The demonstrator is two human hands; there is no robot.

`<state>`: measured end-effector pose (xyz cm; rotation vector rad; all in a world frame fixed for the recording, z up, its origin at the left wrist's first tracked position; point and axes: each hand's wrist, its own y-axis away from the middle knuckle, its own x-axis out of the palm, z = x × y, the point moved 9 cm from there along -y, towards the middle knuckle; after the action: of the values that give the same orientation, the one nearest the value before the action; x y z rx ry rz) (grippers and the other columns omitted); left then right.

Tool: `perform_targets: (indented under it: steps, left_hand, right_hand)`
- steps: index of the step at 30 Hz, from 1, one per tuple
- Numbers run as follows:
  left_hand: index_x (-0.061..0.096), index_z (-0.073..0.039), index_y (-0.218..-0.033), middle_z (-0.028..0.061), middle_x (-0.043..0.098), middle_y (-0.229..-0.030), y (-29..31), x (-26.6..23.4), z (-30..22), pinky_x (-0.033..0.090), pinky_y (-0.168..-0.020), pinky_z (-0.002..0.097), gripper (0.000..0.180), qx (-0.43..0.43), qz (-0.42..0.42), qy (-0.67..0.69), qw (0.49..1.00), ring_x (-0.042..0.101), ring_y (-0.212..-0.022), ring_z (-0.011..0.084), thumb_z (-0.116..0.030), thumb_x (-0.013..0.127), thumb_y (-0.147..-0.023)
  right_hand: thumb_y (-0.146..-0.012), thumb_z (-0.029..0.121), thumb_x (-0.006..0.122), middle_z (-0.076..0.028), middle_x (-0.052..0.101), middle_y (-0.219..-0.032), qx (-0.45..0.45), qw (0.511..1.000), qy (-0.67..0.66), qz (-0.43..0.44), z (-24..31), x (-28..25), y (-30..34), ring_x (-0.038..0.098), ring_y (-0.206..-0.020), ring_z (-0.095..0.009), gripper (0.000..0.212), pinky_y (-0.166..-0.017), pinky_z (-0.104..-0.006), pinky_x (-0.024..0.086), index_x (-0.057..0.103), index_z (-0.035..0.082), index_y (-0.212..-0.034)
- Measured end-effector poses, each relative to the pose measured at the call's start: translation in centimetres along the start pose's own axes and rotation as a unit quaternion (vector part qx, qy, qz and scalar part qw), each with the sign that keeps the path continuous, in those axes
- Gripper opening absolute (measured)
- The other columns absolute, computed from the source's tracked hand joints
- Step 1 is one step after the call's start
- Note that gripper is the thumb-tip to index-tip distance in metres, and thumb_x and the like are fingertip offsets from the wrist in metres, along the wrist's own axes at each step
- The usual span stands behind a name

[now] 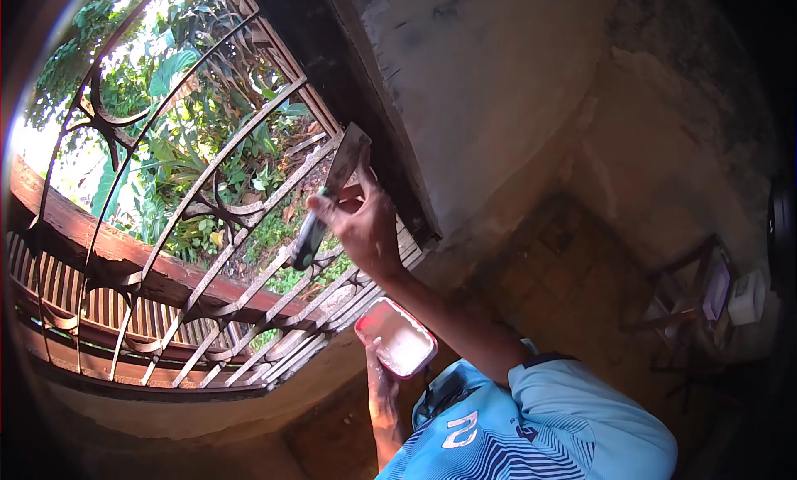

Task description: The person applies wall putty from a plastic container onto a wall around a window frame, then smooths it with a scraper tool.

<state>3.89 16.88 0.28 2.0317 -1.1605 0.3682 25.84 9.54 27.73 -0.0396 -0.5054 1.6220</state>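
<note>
— If going by this one view alone, which step, roughly? And holding what?

— Guessing at filling or coating work by the window, likely somewhere between loading the blade and spreading. Got a scraper (344,158) gripped in the right hand (364,232), curled snugly near the neck with a finger along the blade. Got a red-rimmed tub (374,315) in the left hand (382,379), partly wrapped around the near edge; can't see underneath, so can't say more about that grip. Seeing white stuff (404,349) inside the tub.

— Cool, and touching anything with that scraper?

— Held up by the dark window post (328,65), right beside the grille (249,217). Can't tell from this angle whether touching or just short.

— Next move, then?

— Probably calls for laying the blade flat on the post with light, steady pressure, plus bringing the tub closer for drips. Watch for knocking the bars.
</note>
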Motion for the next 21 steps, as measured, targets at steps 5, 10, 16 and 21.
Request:
perform_targets:
  steps: [5,10,16,21]
  left_hand:
    - [0.038,-0.005,-0.146,0.0122,0.056,-0.135,0.5,0.3,-0.1,0.05,-0.104,0.0425,0.069,-0.008,-0.011,0.003,1.0,0.059,-0.12,0.0274,-0.04,0.059,-0.091]
    - [0.038,-0.006,-0.147,0.0119,0.055,-0.135,0.2,0.0,0.0,0.051,-0.102,0.0423,0.07,0.0,0.0,-0.004,1.0,0.058,-0.121,0.0273,-0.04,0.06,-0.09]
    - [0.038,-0.006,-0.147,0.0119,0.056,-0.135,0.0,0.2,-0.6,0.051,-0.102,0.0426,0.069,0.014,-0.019,-0.02,1.0,0.059,-0.12,0.0276,-0.039,0.06,-0.09]
    - [0.038,-0.006,-0.147,0.0122,0.056,-0.135,0.2,0.0,-0.7,0.051,-0.102,0.0428,0.068,0.01,-0.007,-0.004,1.0,0.059,-0.121,0.0278,-0.039,0.059,-0.091]
  right_hand:
    - [-0.087,0.018,0.079,-0.006,0.069,-0.08,0.015,0.999,-0.027,-0.036,1.1,-6.2,-5.0,0.063,-0.073,-0.01,0.049,-0.066,-0.0253,0.05,0.057,-0.003,-0.125]
    - [-0.085,0.015,0.079,0.0,0.064,-0.073,-0.03,0.996,-0.043,-0.072,0.8,-6.8,-6.7,0.056,-0.062,-0.008,0.029,-0.057,-0.024,0.043,0.062,0.001,-0.104]
    - [-0.082,0.022,0.081,-0.007,0.071,-0.078,0.006,0.999,-0.045,-0.01,1.2,-2.5,-0.6,0.068,-0.073,-0.016,0.058,-0.069,-0.0289,0.052,0.056,-0.003,-0.127]
    - [-0.085,0.016,0.077,-0.005,0.069,-0.096,-0.009,0.983,-0.171,-0.069,2.8,-12.1,-9.0,0.064,-0.083,-0.01,0.04,-0.072,-0.0276,0.049,0.061,0.003,-0.119]
